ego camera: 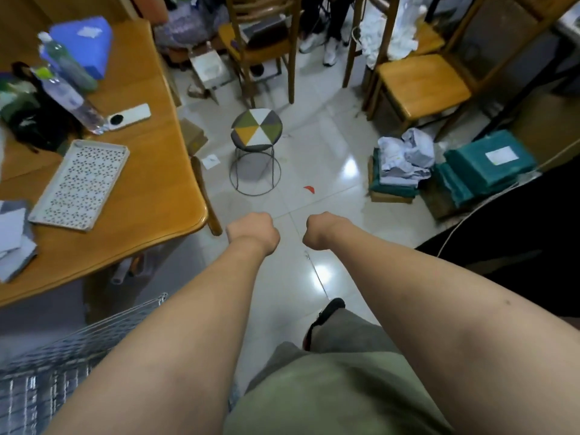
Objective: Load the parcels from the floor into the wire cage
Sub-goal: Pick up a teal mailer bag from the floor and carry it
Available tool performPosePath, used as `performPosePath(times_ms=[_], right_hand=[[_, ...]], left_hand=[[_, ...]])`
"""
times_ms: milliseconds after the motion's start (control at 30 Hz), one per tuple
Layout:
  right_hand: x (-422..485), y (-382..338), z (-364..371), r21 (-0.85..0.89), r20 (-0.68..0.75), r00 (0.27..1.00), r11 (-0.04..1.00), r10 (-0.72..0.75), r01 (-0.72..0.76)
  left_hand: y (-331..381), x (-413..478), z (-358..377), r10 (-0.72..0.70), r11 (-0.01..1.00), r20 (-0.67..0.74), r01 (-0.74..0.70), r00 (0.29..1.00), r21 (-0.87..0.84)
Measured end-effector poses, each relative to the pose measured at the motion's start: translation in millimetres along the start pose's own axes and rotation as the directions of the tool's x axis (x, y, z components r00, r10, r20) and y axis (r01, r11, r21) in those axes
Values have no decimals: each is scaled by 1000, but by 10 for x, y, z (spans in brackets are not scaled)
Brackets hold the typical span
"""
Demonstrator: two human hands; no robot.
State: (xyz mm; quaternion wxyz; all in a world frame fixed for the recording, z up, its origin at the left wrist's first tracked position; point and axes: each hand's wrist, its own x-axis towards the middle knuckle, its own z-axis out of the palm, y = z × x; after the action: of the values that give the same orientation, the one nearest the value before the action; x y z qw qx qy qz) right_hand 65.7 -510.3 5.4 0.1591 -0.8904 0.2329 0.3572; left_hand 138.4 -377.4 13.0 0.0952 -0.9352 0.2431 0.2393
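Teal parcels [489, 166] are stacked flat, long axes slanted up-right, well right of the right hand [323, 229], which, like the left hand [252, 229], is clenched empty.

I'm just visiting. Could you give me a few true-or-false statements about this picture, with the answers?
1. Each hand holds a parcel. False: the left hand and right hand are curled into fists, holding nothing.
2. Teal parcels lie on the floor at the person's right. True.
3. The round stool lies tipped over. False: it stands upright on the floor.
4. The wire cage is at the person's left. True.
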Motion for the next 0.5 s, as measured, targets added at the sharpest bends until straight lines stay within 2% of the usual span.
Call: performPosePath(times_ms=[500], right_hand=[[840,1474,-1129,176,-49,987,974,155,-144]], left_hand=[[1318,1398,-949,171,977,-5,-169,985,129]])
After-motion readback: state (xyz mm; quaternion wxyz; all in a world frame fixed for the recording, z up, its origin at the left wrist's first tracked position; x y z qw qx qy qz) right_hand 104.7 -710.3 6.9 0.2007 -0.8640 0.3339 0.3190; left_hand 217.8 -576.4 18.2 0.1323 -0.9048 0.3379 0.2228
